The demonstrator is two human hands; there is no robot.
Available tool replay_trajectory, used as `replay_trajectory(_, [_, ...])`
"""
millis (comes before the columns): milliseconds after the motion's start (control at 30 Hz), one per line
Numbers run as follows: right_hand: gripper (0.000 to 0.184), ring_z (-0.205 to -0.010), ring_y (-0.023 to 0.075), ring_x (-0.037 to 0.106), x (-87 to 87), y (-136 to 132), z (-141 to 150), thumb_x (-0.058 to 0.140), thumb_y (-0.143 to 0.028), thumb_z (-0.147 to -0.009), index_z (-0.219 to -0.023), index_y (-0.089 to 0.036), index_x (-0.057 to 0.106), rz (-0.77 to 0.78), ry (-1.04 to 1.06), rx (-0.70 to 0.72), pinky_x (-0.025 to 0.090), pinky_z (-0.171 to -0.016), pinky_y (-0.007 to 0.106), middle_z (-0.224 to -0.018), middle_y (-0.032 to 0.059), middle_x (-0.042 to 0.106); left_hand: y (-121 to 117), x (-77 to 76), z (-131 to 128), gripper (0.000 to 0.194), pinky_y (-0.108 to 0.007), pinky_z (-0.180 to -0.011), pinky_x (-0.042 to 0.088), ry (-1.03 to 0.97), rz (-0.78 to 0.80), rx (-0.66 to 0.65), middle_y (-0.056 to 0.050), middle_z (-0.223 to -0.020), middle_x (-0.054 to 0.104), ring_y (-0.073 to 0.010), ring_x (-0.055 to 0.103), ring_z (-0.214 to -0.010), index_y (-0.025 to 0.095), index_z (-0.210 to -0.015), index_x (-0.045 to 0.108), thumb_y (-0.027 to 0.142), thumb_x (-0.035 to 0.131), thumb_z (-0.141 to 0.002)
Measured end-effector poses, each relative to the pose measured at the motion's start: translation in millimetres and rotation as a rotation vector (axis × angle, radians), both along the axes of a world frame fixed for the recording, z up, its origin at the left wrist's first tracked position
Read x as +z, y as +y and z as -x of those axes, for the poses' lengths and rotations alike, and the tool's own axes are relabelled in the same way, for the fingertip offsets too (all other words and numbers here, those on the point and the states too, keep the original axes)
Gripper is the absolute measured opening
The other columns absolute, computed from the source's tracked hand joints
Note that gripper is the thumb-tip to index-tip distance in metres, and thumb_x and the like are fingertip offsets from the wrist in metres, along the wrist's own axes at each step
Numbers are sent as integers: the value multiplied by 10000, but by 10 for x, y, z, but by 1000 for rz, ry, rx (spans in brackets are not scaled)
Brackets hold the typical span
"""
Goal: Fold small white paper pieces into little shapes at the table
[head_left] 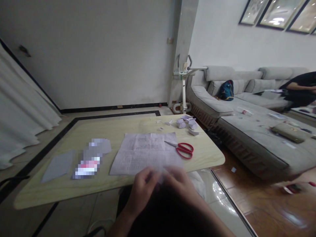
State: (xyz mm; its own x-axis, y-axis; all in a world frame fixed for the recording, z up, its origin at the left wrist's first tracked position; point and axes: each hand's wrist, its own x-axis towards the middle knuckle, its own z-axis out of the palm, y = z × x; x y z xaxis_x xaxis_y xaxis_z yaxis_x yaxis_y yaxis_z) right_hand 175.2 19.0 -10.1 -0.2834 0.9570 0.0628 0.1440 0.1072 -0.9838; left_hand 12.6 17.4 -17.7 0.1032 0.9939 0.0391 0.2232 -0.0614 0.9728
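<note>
At the table's near edge my left hand (144,184) and my right hand (180,183) meet, fingers closed in a pinch. Between them is a small pale piece of paper (161,177), blurred and partly hidden by the fingers. Just beyond lies a large printed sheet of paper (145,154) with fold creases. Red-handled scissors (184,150) rest partly on its right side, blades slightly apart and pointing left. Several folded paper pieces (192,124) are gathered at the far right corner, and small paper scraps (169,122) lie left of them.
The pale wooden table (118,126) also carries a plain paper sheet (58,166) and a partly pixelated item (92,158) at left. To the right stands a grey sofa (247,115) with a backpack (226,90); a person (302,85) sits at its far end.
</note>
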Motion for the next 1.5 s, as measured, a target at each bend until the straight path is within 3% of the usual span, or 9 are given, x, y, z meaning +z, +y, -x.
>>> replay_trajectory(200, [67, -790, 169, 569, -15, 11, -66, 631, -216, -840, -876, -188, 582, -294, -103, -55, 461, -728, 275, -842, 14, 594, 46, -43, 24, 317, -182, -452, 388, -90, 27, 103, 63, -505, 480, -107, 492, -476, 187, -648, 533, 419, 563, -862])
replay_trajectory(467, [442, -1071, 200, 544, -46, 13, -105, 646, -75, -794, -1185, -245, 532, -468, -107, 43, 454, -929, 311, -1138, 56, 555, 29, -30, 7, 309, -188, -473, 404, -31, 50, 52, 46, -510, 542, -118, 531, -491, 175, -707, 589, 422, 546, -888])
replay_trajectory(600, [330, -992, 179, 582, -39, 37, -111, 633, -76, -817, -1093, -257, 627, -460, -119, 102, 484, -864, 280, -1081, 40, 574, 28, -25, 3, 269, -193, -479, 405, 17, 22, 28, 38, -543, 551, -130, 538, -522, 176, -698, 600, 375, 560, -875])
replay_trajectory(767, [144, -956, 186, 589, -60, 58, -120, 668, -142, -828, -949, -220, 658, -441, -86, 13, 482, -829, 280, -1024, 45, 596, 18, -8, 6, 279, -197, -523, 432, 52, -54, 67, 22, -603, 559, -139, 534, -590, 177, -685, 611, 342, 521, -891])
replay_trajectory(900, [87, -869, 180, 581, -98, 64, -103, 643, -133, -840, -894, -201, 650, -449, -57, -57, 472, -782, 287, -922, 39, 601, -1, 6, 2, 279, -206, -535, 460, -11, -41, 4, 18, -620, 585, -144, 568, -594, 177, -720, 620, 354, 509, -905])
replay_trajectory(1000, [57, -761, 163, 561, -107, 70, -77, 633, -143, -845, -821, -195, 635, -444, -19, -97, 460, -705, 275, -819, 19, 585, -16, 8, -2, 247, -235, -624, 518, -105, -2, -58, -13, -779, 670, -168, 642, -697, 170, -1024, 651, 348, 548, -888])
replay_trajectory(1100, [80, -736, 164, 554, -97, 75, -60, 622, -159, -847, -776, -195, 624, -445, 26, -144, 449, -687, 275, -773, 11, 585, -26, 0, -7, 444, -274, -714, 552, -162, 45, -52, -49, -952, 705, -197, 684, -825, 180, -1255, 550, 312, 627, -838])
replay_trajectory(1300, [55, -690, 159, 549, -111, 76, -66, 655, -198, -816, -767, -191, 629, -355, 53, -176, 441, -647, 270, -731, -2, 584, -21, 9, -12, 136, -254, -709, 559, -143, -23, -22, -23, -842, 727, -178, 699, -782, 190, -932, 664, 265, 648, -820])
replay_trajectory(1500, [102, -679, 163, 560, -111, 72, -81, 700, -219, -756, -827, -193, 631, -284, 39, -195, 452, -632, 270, -725, -10, 588, -23, 36, -4, 129, -238, -646, 549, -142, -74, -12, 0, -705, 683, -159, 671, -682, 182, -786, 657, 288, 620, -849])
